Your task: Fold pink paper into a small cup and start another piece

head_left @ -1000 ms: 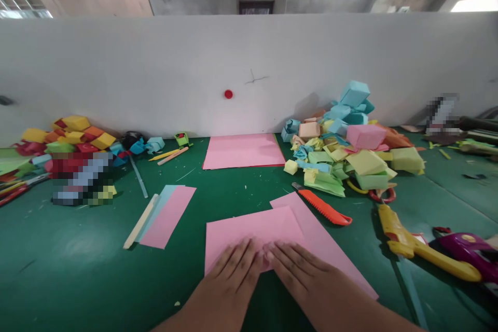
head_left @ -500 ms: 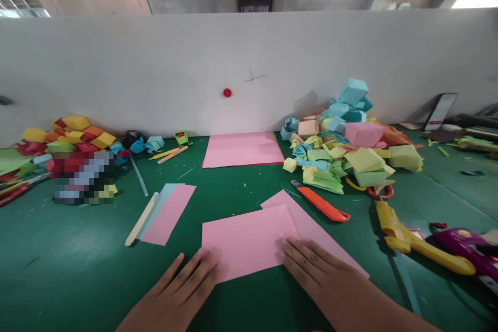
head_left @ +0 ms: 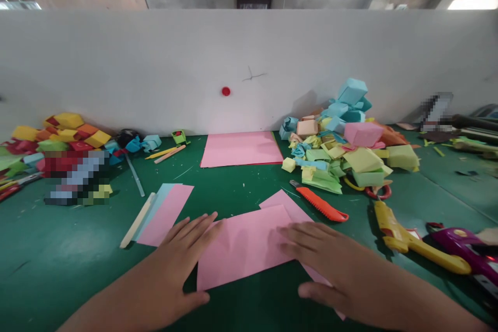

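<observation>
A folded pink paper sheet (head_left: 245, 244) lies on the green mat in front of me. My left hand (head_left: 179, 259) lies flat with fingers spread, its fingertips on the sheet's left edge. My right hand (head_left: 327, 264) presses flat on the sheet's right part, fingers stretched out toward the middle. A lower layer of the same pink sheet sticks out behind and to the right of that hand.
An orange utility knife (head_left: 319, 201) lies just beyond the paper. A yellow glue gun (head_left: 412, 238) and a purple tool (head_left: 462, 244) lie at right. Pink sheets (head_left: 241, 149), paper strips (head_left: 159, 210), and piles of folded paper boxes (head_left: 346, 140) ring the mat. A white wall closes the back.
Both hands slid apart from the middle of the pink sheet, the left to its left edge and the right to its right side, and now lie flatter and nearer me.
</observation>
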The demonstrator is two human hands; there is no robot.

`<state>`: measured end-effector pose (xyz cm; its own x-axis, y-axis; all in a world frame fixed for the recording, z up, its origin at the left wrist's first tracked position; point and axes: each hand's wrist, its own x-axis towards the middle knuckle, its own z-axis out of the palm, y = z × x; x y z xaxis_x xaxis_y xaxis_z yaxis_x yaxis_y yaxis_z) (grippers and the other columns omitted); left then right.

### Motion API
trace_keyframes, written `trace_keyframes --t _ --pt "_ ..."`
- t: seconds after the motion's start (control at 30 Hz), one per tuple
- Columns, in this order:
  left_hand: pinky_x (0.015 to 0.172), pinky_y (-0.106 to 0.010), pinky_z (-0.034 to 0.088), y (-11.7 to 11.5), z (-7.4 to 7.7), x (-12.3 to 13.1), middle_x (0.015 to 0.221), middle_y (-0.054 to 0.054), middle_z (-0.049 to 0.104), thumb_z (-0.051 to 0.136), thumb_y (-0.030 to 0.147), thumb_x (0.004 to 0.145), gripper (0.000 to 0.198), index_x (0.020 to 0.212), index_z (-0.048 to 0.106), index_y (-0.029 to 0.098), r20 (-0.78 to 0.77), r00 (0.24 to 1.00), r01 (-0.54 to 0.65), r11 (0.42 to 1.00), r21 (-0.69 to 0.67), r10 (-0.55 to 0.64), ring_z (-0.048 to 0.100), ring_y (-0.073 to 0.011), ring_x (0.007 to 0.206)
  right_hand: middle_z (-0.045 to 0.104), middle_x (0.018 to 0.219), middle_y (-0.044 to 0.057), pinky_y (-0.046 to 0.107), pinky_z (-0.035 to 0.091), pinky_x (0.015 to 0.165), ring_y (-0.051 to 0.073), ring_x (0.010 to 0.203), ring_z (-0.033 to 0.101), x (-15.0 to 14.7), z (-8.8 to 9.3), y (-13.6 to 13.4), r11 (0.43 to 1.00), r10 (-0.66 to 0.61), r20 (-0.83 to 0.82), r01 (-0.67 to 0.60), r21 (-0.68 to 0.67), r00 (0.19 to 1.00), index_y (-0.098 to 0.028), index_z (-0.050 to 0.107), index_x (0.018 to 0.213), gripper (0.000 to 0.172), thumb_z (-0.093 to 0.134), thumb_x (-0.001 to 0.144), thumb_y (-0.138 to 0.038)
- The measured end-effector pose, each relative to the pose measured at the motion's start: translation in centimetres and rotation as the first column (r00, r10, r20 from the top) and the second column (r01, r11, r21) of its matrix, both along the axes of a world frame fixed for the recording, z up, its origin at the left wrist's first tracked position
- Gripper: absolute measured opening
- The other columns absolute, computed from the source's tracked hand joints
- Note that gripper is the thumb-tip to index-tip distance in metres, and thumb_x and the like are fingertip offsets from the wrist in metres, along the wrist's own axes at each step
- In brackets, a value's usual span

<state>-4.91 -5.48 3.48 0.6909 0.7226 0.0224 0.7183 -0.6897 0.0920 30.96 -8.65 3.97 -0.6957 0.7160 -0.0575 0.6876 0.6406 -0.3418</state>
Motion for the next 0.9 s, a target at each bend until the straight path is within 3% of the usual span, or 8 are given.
trace_keyframes --t 0.17,0.33,0.57,0.67,0.73,0.9 --pt "0.108 -0.051 0.046 1.3 0.7 0.5 0.151 -0.008 0.05 0.073 0.031 0.079 0.093 0.158 0.024 0.032 0.075 0.997 -0.01 0.999 -0.032 0.012 0.049 -0.0332 0.137 0.036 0.162 0.005 0.057 0.038 0.115 0.031 0.147 0.034 -0.4 -0.6 1.6 0.973 -0.201 0.003 0.199 0.12 0.98 -0.029 0.03 0.158 0.064 0.04 0.101 -0.057" --pt "0.111 -0.053 0.04 1.7 1.0 1.7 0.15 -0.008 0.051 0.068 0.024 0.079 0.09 0.157 0.025 0.03 0.083 0.997 -0.004 0.999 0.043 0.0 0.048 -0.0328 0.135 0.028 0.165 0.008 0.059 0.035 0.116 0.034 0.15 0.026 -1.2 -1.7 2.2 0.939 -0.223 -0.045 0.227 0.258 0.974 -0.025 0.021 0.16 0.072 0.044 0.1 -0.056" --pt "0.114 -0.048 0.029 1.0 0.7 2.9 0.15 -0.007 0.05 0.059 0.014 0.079 0.083 0.156 0.028 0.025 0.091 0.996 -0.003 0.969 0.247 -0.02 0.046 -0.0285 0.134 0.031 0.164 0.01 0.06 0.035 0.115 0.036 0.148 0.029 -1.5 -3.3 2.6 0.877 -0.282 -0.12 0.306 0.37 0.952 -0.028 0.01 0.162 0.08 0.054 0.097 -0.046" --pt "0.114 -0.047 0.026 0.4 0.2 3.0 0.146 -0.008 0.055 0.058 0.01 0.079 0.074 0.15 0.039 0.021 0.201 0.974 0.008 0.905 0.425 -0.103 0.048 -0.027 0.131 0.024 0.165 0.016 0.057 0.038 0.114 0.035 0.15 0.025 -1.7 -4.3 2.4 0.829 -0.195 -0.254 0.298 0.474 0.947 -0.018 0.0 0.161 0.09 0.057 0.095 -0.04" --pt "0.111 -0.048 0.029 0.2 -0.1 2.9 0.14 -0.01 0.059 0.061 0.011 0.082 0.059 0.139 0.051 0.021 0.282 0.929 0.03 0.807 0.59 -0.24 0.05 -0.0283 0.129 0.021 0.165 0.018 0.053 0.038 0.114 0.032 0.15 0.025 -1.9 -4.9 2.4 0.783 -0.11 -0.351 0.298 0.546 0.93 -0.014 0.005 0.16 0.082 0.054 0.096 -0.03" --pt "0.108 -0.047 0.036 -0.2 -0.9 2.0 0.133 -0.009 0.065 0.062 0.01 0.083 0.038 0.118 0.062 0.025 0.214 0.913 0.07 0.65 0.757 -0.347 0.053 -0.0267 0.129 0.027 0.161 0.016 0.051 0.042 0.109 0.032 0.145 0.03 -2.4 -5.4 2.7 0.729 0.05 -0.418 0.252 0.636 0.907 -0.017 0.01 0.158 0.083 0.056 0.089 -0.015"
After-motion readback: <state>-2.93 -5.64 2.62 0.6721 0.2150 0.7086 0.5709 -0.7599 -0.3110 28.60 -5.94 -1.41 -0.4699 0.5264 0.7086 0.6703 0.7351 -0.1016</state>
